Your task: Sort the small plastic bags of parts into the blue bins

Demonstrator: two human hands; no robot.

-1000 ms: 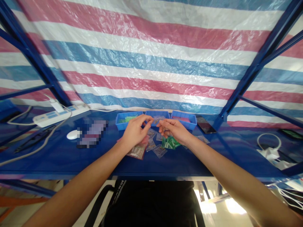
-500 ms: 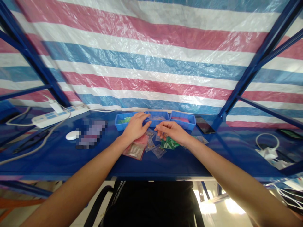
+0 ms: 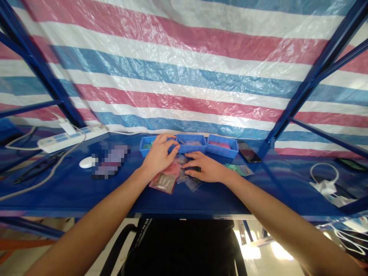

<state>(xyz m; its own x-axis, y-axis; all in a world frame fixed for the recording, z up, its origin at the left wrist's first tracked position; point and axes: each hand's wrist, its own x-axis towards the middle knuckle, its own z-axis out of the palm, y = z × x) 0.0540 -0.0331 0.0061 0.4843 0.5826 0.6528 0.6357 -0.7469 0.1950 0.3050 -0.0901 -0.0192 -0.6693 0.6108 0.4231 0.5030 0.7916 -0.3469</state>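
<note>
On the blue table (image 3: 71, 189), seen from the head camera, the left hand (image 3: 159, 154) lay over the near edge of the left tray (image 3: 145, 145), its fingers bent down toward the gap between that tray and the middle tray (image 3: 192, 142). Whether those fingers pinched anything could not be told, since they hid their own tips. The right hand (image 3: 206, 169) rested palm down with fingers spread and flat, gripping nothing, pressing on a loose heap of clear bags (image 3: 192, 184) in front of the trays. A pink bag (image 3: 165, 180) lay just below the left wrist, touching the heap. Two more bags, one green (image 3: 235, 168), sat just right of the right wrist.

The right tray (image 3: 222, 145) stood in line with the other two, pink contents inside. A dark phone (image 3: 248, 153) lay beside it. Far to the left were a white mouse (image 3: 87, 162) and a power strip (image 3: 69, 138) with cords; a white cable (image 3: 324, 183) coiled at the far right. A striped tarpaulin (image 3: 184, 76) hung behind everything.
</note>
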